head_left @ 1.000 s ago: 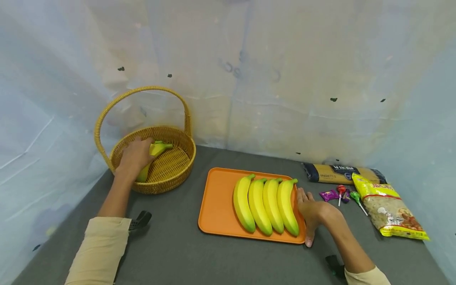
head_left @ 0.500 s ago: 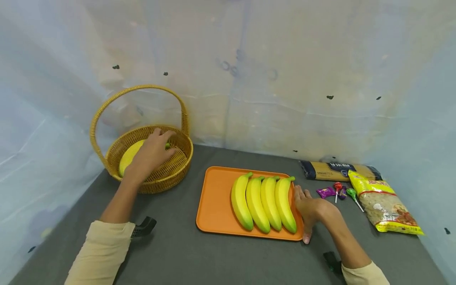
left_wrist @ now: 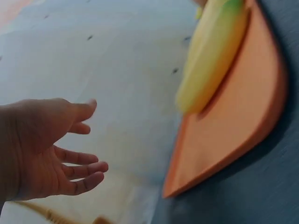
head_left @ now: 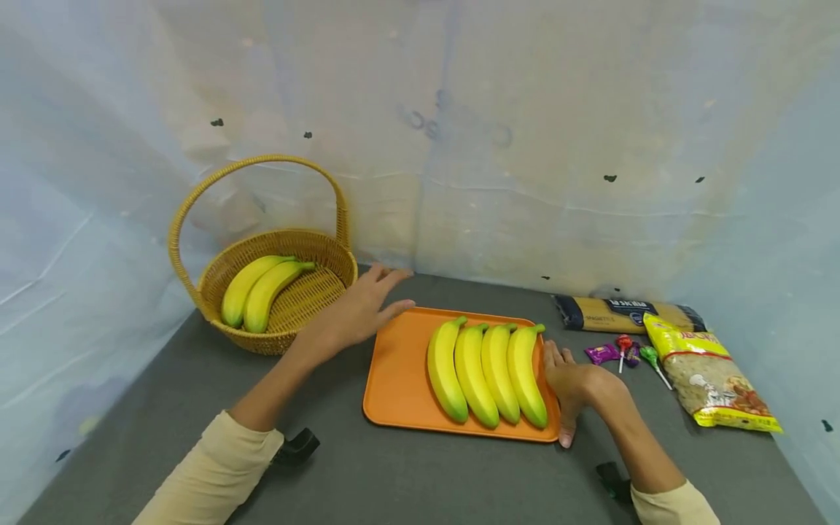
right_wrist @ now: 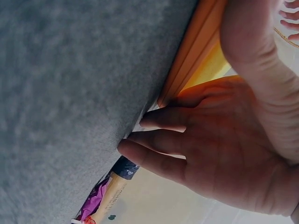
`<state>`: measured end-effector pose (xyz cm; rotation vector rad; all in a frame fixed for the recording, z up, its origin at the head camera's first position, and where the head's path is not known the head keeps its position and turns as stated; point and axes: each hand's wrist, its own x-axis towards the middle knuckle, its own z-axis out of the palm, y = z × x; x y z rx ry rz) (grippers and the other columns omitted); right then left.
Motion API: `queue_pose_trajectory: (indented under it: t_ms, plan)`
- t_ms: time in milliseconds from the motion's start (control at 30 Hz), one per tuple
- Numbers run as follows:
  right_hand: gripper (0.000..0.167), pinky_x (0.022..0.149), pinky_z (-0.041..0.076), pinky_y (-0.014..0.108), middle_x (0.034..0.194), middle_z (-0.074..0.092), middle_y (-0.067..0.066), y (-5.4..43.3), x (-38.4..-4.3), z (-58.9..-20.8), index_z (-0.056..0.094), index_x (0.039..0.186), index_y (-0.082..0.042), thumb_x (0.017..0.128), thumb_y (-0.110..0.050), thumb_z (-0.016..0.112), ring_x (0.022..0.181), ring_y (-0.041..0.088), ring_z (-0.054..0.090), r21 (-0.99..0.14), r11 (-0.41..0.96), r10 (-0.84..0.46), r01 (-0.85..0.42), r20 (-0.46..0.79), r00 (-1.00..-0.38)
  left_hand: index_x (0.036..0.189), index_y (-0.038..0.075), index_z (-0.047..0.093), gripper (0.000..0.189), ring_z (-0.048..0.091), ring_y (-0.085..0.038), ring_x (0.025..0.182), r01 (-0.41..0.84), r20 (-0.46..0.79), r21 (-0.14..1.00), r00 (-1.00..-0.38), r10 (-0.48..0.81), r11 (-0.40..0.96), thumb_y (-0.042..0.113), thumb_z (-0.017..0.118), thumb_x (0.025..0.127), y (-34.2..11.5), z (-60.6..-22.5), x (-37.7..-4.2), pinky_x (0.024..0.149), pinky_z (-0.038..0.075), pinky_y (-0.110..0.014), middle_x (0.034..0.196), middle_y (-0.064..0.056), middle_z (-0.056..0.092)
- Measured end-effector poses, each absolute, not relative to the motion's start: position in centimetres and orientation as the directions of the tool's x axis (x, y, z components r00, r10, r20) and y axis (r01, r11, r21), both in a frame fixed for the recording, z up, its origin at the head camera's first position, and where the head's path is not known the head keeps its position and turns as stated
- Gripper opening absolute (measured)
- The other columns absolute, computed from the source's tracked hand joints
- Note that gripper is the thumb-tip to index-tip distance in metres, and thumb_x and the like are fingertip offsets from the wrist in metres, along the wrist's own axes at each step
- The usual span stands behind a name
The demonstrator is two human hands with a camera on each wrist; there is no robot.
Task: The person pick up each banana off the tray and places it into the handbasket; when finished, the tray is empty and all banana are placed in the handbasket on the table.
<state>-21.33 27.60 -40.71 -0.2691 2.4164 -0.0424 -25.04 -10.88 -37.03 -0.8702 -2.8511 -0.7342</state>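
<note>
Several yellow bananas (head_left: 485, 375) lie side by side on the right part of an orange tray (head_left: 399, 379). My left hand (head_left: 354, 306), fingers spread and holding nothing, is between the basket and the tray's left end; in the left wrist view the left hand (left_wrist: 56, 149) shows its bare palm. Two more bananas (head_left: 265, 288) lie in the left half of a woven basket (head_left: 315, 339) with a tall hoop handle. At the tray's right edge, my right hand (head_left: 569, 386) rests with straight fingers along the rim, and the right wrist view shows its open palm (right_wrist: 219, 135) there.
To the right are a spaghetti packet (head_left: 610, 315), a yellow-topped bag (head_left: 712, 379), purple-wrapped candies (head_left: 602, 354), a red lollipop (head_left: 623, 343) and a green lollipop (head_left: 651, 356). Pale plastic sheeting (head_left: 499, 146) stands behind the grey tabletop (head_left: 420, 481).
My left hand has let go of a banana in the basket, leaving it beside the other one, and has moved out rightward to the tray. The right hand stays at the tray's edge.
</note>
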Motion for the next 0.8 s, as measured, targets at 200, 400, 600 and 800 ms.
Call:
queue_pose_trajectory:
  t_ms: [200, 400, 600, 800]
  plan:
    - [0.165, 0.123, 0.02, 0.073, 0.169, -0.001, 0.039, 26.8, -20.8, -39.7, -0.002, 0.161, 0.014, 0.048, -0.04, 0.105, 0.156, 0.061, 0.005, -0.091, 0.979, -0.199, -0.183, -0.629, -0.751, 0.159, 0.019, 0.044, 0.057, 0.059, -0.025, 0.11, 0.638, 0.101, 0.427, -0.738, 0.667, 0.641, 0.044, 0.053, 0.109, -7.9, -39.5, -23.9, 0.091, 0.054, -0.041, 0.138, -0.016, 0.051]
    - [0.16, 0.123, 0.02, 0.072, 0.17, 0.0, 0.039, 26.5, -20.5, -39.4, 0.001, 0.162, 0.014, 0.051, -0.039, 0.104, 0.157, 0.06, 0.006, -0.07, 0.981, -0.183, -0.181, -0.64, -0.746, 0.153, 0.023, 0.054, 0.049, 0.055, -0.02, 0.097, 0.687, 0.01, 0.399, -0.666, 0.746, 0.607, 0.043, 0.056, 0.108, -6.2, -41.5, -23.0, 0.085, 0.049, -0.035, 0.135, -0.014, 0.054]
    - [0.163, 0.123, 0.019, 0.073, 0.17, 0.0, 0.038, 26.7, -20.3, -39.2, -0.001, 0.162, 0.013, 0.049, -0.039, 0.105, 0.157, 0.06, 0.006, -0.071, 0.984, -0.17, -0.163, -0.641, -0.749, 0.149, 0.03, 0.058, 0.044, 0.053, -0.023, 0.099, 0.707, -0.021, 0.319, -0.66, 0.751, 0.631, 0.044, 0.053, 0.108, -5.5, -41.9, -22.4, 0.086, 0.047, -0.036, 0.135, -0.015, 0.053]
    - [0.161, 0.122, 0.019, 0.074, 0.17, -0.001, 0.039, 26.8, -20.4, -39.2, 0.002, 0.162, 0.014, 0.049, -0.038, 0.104, 0.156, 0.061, 0.006, -0.084, 0.982, -0.185, -0.171, -0.634, -0.751, 0.14, 0.028, 0.064, 0.034, 0.045, -0.018, 0.079, 0.706, -0.003, 0.321, -0.666, 0.746, 0.631, 0.039, 0.053, 0.109, -5.6, -42.0, -22.6, 0.071, 0.039, -0.029, 0.11, -0.01, 0.054]
